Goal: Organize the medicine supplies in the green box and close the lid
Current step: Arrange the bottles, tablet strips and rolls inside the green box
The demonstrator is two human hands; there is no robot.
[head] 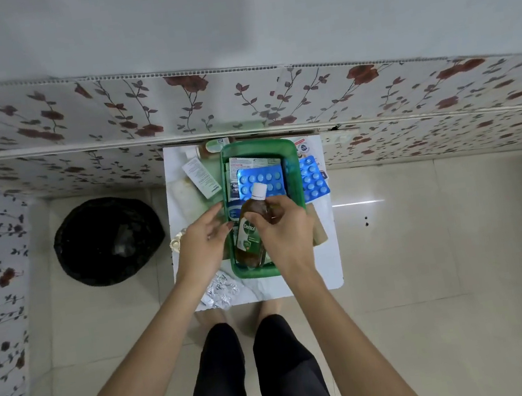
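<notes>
Head view: two bare hands work over a green box (257,147) on a small white table (330,272).

From the left, a black bin (108,241) sits on the floor beside the table. A white tube (201,177) lies near the table's left edge, silver blister strips (221,292) at its front-left corner. The left hand (201,246) hovers with fingers spread, holding nothing, touching the box's left wall. The right hand (282,228) grips a brown Dettol bottle (250,229) inside the box, over a blue blister pack (260,181). Another blue pack (314,178) lies against the box's right wall.
</notes>
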